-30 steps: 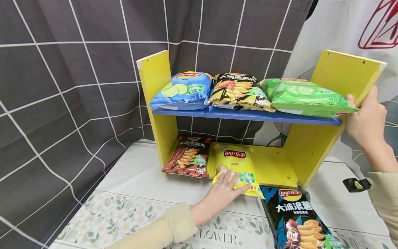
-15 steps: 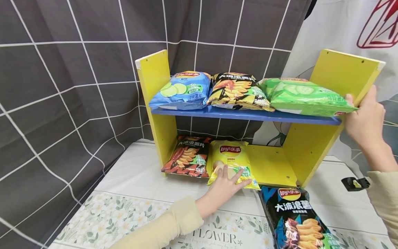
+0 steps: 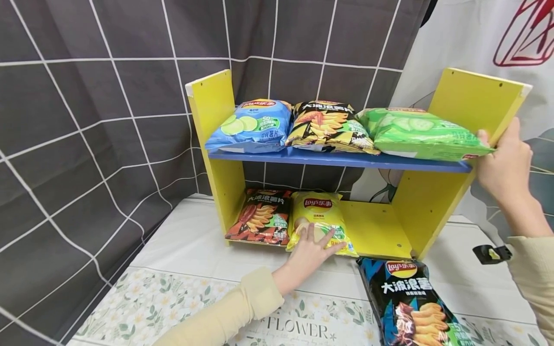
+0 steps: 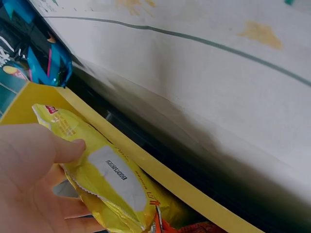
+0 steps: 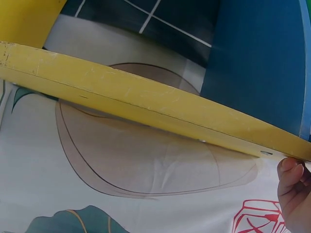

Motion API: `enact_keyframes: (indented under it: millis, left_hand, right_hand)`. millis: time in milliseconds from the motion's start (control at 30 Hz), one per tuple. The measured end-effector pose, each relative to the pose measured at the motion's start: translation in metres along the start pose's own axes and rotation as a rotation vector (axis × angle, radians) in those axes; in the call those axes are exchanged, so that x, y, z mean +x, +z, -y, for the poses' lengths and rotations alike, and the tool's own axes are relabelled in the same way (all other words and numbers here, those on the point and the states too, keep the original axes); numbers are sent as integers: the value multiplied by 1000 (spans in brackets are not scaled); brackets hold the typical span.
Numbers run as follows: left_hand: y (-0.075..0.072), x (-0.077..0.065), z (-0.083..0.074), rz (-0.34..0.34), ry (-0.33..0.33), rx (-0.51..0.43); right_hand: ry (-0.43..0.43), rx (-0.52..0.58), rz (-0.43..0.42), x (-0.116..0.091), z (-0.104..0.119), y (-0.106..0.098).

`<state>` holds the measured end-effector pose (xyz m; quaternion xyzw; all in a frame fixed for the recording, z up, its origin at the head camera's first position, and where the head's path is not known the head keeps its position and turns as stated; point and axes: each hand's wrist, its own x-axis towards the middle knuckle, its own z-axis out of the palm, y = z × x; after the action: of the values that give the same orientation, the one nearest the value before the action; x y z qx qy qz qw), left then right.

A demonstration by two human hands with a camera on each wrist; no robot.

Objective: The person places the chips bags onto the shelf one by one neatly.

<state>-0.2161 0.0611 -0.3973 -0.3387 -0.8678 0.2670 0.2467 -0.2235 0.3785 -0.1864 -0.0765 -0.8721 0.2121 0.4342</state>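
A yellow bag of potato chips (image 3: 320, 216) lies on the lower board of a small yellow shelf (image 3: 376, 230). My left hand (image 3: 309, 257) rests on the front of this bag with its fingers spread. In the left wrist view, the thumb lies on the bag's lower end (image 4: 114, 177), and the other fingers are partly covered by it. My right hand (image 3: 504, 168) grips the shelf's right side panel (image 3: 478, 103) near the blue board. Left of the yellow bag sits a red and black chip bag (image 3: 261, 218).
On the blue upper board (image 3: 337, 161) are a blue bag (image 3: 255, 127), a black and gold bag (image 3: 331, 127) and a green bag (image 3: 424, 134). A black and blue chip bag (image 3: 411, 302) lies on the floral tablecloth (image 3: 151, 298) before the shelf.
My left hand has pushed the yellow chip bag back and slightly left, deeper onto the lower board beside the red and black bag. My right hand keeps its grip on the side panel.
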Motion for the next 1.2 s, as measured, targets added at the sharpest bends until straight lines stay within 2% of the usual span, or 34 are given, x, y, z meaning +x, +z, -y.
enact_keyframes:
  millis: [167, 500, 700, 800, 1000, 1200]
  left_hand:
    - [1, -1, 2, 3, -24, -16]
    - [2, -4, -2, -47, -85, -95]
    - [-1, -4, -6, -19, -99, -123]
    - [-4, -4, -8, -13, -113, -130]
    - [-12, -3, -13, -83, -136, -176]
    - [-26, -4, -18, -40, -114, -213]
  right_hand:
    - [-7, 1, -4, 0, 1, 0]
    - [-12, -7, 3, -1, 2, 0]
    - [-17, -9, 1, -1, 1, 0]
    - [-13, -10, 3, -1, 1, 0]
    - [-25, -20, 4, -1, 1, 0]
    - [-26, -19, 2, 0, 0, -1]
